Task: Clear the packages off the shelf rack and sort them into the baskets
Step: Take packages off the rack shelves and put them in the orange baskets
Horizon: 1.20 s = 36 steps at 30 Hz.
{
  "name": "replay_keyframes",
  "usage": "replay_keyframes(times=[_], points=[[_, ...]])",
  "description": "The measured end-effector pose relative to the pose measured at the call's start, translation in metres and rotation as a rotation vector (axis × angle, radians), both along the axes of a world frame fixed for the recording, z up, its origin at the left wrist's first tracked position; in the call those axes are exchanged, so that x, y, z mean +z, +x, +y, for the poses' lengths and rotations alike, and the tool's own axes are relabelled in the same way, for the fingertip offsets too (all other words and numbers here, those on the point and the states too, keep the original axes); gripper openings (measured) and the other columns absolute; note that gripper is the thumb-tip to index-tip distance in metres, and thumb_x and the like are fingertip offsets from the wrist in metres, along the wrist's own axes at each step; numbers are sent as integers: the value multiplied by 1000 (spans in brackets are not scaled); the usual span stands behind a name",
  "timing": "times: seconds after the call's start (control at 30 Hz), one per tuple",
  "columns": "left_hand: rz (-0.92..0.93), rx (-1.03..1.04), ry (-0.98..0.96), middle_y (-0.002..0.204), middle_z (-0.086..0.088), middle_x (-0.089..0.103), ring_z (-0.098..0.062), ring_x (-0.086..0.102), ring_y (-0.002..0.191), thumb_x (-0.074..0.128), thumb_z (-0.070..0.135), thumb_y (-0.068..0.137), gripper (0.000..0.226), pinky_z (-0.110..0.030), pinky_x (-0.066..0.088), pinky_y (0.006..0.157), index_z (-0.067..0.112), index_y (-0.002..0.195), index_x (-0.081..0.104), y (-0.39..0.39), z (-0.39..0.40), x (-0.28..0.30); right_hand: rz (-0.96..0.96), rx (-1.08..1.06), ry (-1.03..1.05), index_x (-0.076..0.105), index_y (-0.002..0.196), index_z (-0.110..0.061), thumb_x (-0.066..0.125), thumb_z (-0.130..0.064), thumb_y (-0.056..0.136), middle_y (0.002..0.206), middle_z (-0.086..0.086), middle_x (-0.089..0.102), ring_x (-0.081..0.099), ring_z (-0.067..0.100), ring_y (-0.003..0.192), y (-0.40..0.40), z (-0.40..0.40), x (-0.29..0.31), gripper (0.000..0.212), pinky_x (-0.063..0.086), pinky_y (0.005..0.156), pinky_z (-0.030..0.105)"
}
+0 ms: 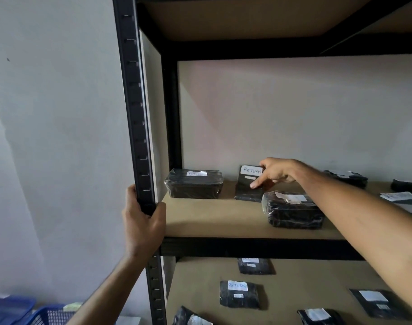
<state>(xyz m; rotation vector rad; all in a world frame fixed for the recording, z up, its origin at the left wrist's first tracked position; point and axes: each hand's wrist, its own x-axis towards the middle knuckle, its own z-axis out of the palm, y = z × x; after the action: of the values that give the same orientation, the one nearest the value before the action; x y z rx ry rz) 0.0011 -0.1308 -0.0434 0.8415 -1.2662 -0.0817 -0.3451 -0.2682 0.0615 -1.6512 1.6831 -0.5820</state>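
Observation:
My right hand [274, 172] reaches to the back of the middle shelf [212, 221] and pinches a flat black package [247, 186] with a white "RETURN" label, tilting it up on its lower edge. A black wrapped box [194, 184], also labelled "RETURN", sits to its left. Another black wrapped package [292, 212] lies in front of it to the right. My left hand [142, 221] grips the rack's black front post [137, 113].
More black packages lie at the shelf's right end [347, 177] and several on the lower shelf [239, 294]. Blue baskets [48, 315] stand on the floor at the bottom left. A shelf board [235, 17] hangs overhead. A white wall is to the left.

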Motion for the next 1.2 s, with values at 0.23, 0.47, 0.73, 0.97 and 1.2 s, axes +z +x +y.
replay_keyframes(times=[0.23, 0.47, 0.73, 0.97, 1.2], points=[[8, -6, 28, 72, 28, 56, -1, 51, 61, 57, 13, 75, 30, -6, 37, 53, 29, 98, 47, 3, -4, -3, -218, 93, -223, 50, 121, -13, 81, 10, 74, 117, 20, 65, 72, 32, 101, 16, 42, 11, 61, 63, 79, 47], [-52, -99, 163, 87, 27, 62, -1, 60, 74, 65, 21, 82, 41, -13, 45, 60, 37, 116, 47, 13, 6, 0, -400, 185, -392, 43, 131, -11, 66, 8, 90, 126, 24, 59, 63, 34, 116, 49, 132, 36, 52, 56, 95, 55], [-495, -244, 358, 138, 28, 48, 8, 49, 126, 68, 53, 93, 68, -18, 44, 98, 44, 151, 36, 98, 40, -41, -457, 300, -383, 45, 128, -15, 61, 6, 93, 120, 16, 68, 66, 25, 114, 136, 232, 2, 43, 57, 93, 43], [-608, -260, 562, 129, 24, 53, 2, 55, 118, 71, 43, 93, 33, -22, 46, 97, 38, 125, 63, 252, 86, -117, -559, 366, -214, 48, 127, -22, 65, 3, 92, 121, 11, 69, 64, 25, 120, 289, 275, -116, 46, 52, 103, 40], [-490, -121, 912, 111, 11, 67, -2, 64, 100, 76, 19, 92, 19, -17, 51, 82, 25, 110, 72, 445, 141, -224, -585, 238, -53, 51, 125, -32, 74, -3, 85, 115, 9, 72, 68, 29, 111, 483, 289, -275, 54, 57, 95, 47]])
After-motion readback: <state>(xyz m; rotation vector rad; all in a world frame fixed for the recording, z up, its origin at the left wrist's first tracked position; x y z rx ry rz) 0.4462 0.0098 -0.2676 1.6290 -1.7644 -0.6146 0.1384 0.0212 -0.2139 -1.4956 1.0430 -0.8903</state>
